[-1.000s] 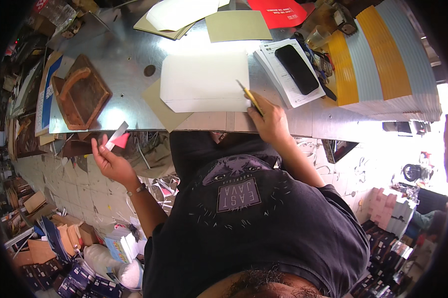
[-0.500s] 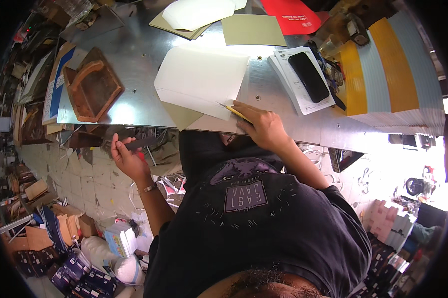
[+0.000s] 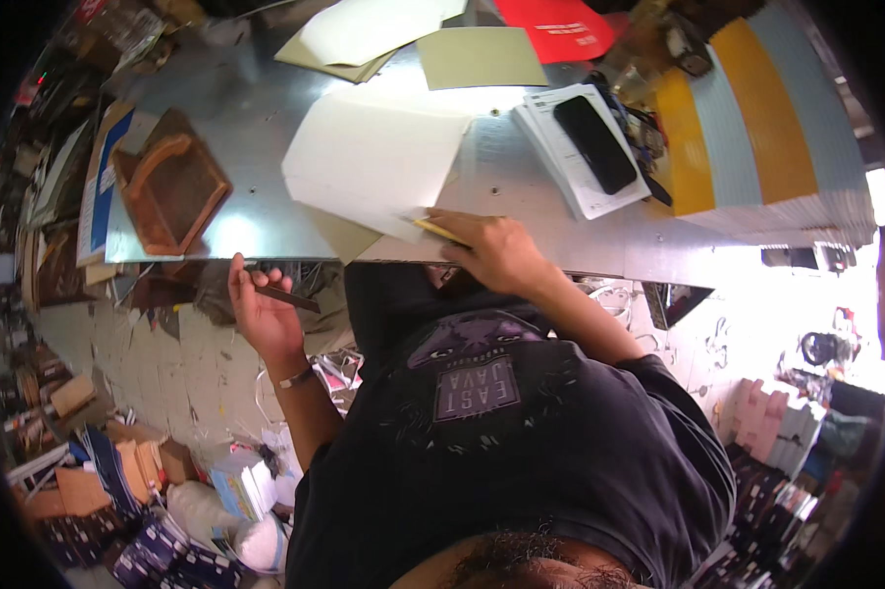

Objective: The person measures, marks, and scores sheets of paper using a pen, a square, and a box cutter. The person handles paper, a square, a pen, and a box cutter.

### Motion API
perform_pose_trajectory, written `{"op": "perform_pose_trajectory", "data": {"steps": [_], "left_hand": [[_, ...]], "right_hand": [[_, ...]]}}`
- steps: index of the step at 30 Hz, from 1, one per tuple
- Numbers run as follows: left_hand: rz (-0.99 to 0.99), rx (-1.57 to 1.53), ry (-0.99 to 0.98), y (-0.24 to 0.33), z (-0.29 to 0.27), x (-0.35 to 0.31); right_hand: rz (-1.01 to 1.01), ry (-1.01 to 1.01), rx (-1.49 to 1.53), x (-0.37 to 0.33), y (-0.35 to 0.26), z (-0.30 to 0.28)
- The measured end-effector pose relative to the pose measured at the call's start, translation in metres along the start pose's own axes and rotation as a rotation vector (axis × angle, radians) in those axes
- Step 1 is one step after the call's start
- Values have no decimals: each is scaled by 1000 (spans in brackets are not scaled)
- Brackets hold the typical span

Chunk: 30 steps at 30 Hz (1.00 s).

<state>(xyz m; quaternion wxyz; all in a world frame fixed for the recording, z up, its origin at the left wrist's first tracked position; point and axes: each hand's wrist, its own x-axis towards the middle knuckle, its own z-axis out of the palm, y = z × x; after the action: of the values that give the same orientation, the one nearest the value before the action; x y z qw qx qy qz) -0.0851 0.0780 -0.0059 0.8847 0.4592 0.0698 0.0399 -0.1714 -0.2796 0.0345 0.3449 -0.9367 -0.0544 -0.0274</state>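
"Where does the right hand (image 3: 506, 252) sit?"

"At the near right corner of a white sheet (image 3: 374, 152), fingers clamped on a slim yellow tool (image 3: 440, 232). The sheet spreads beyond those fingertips and to their left. Its near edge is blurred, so I can't tell whether the tool's tip touches it."

"And underneath?"

"A drab green card (image 3: 340, 234) pokes out left of the right fingertips, one corner at the front edge of the metal table (image 3: 526, 201)."

"The left hand (image 3: 268, 322)?"

"On the body side of that edge. Thumb and fingers pinch a dark strip (image 3: 293, 299), which slants off to their right. The index fingertip rises to the edge in view; I can't tell whether it touches."

"How much room around them?"

"Beyond the left fingers and a little left, a wooden piece with an arched handle (image 3: 172, 187) sits close to the edge; bare metal separates it from the sheet. Right of the right fingers, bare metal runs along the front edge. Farther beyond and right come papers (image 3: 599, 204) under a black phone (image 3: 595, 145), then a tall yellow-and-blue stack (image 3: 747, 108)."
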Motion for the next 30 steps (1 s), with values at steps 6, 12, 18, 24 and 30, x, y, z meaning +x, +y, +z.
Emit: {"op": "perform_pose_trajectory", "data": {"steps": [6, 12, 18, 24, 30], "left_hand": [[-72, 169, -26, -4, 40, -12], [-155, 264, -52, -16, 31, -11], [208, 974, -294, -20, 32, -2], [486, 1416, -574, -14, 97, 21], [457, 1642, -548, -39, 89, 29]], "right_hand": [[132, 236, -23, 6, 5, -9], [37, 533, -290, -13, 37, -49], [291, 741, -441, -13, 137, -156], [688, 375, -648, -4, 189, -195], [713, 588, -619, -16, 181, -192]]}}
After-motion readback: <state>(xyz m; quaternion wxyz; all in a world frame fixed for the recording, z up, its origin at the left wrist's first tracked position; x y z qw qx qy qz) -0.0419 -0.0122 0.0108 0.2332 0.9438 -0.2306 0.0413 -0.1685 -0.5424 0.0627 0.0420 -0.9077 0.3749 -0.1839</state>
